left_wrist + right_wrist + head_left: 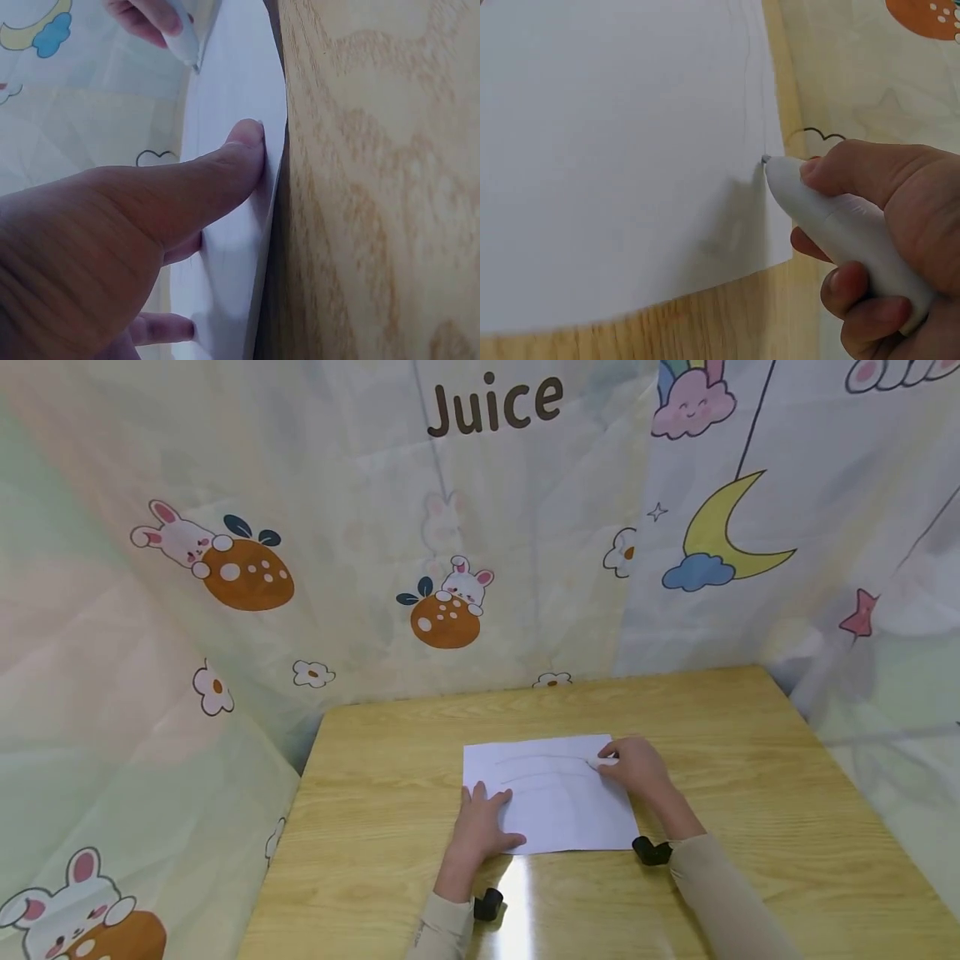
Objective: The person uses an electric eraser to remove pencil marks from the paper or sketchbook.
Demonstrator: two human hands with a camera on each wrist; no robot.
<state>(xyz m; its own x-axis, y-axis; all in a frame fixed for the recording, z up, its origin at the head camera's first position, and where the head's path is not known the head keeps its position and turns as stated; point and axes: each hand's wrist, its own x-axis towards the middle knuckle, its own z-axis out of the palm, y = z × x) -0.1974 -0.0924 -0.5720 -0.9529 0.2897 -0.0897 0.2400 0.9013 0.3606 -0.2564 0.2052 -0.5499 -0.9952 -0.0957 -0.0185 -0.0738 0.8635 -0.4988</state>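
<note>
Wooden table (750,760), cartoon-curtain booth: left hand (480,827), fingers flat, pins white paper sheet (555,810) near its front-left corner; farther, right hand (637,766) grips white pen (832,221), tip on paper; steady pinning should keep strokes clean.

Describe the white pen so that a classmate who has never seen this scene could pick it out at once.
On the light wooden table lies a white sheet of paper, held flat by the left hand. At its far right corner the right hand grips a stubby white pen, tip on a faint drawn line: the only tool there.
</note>
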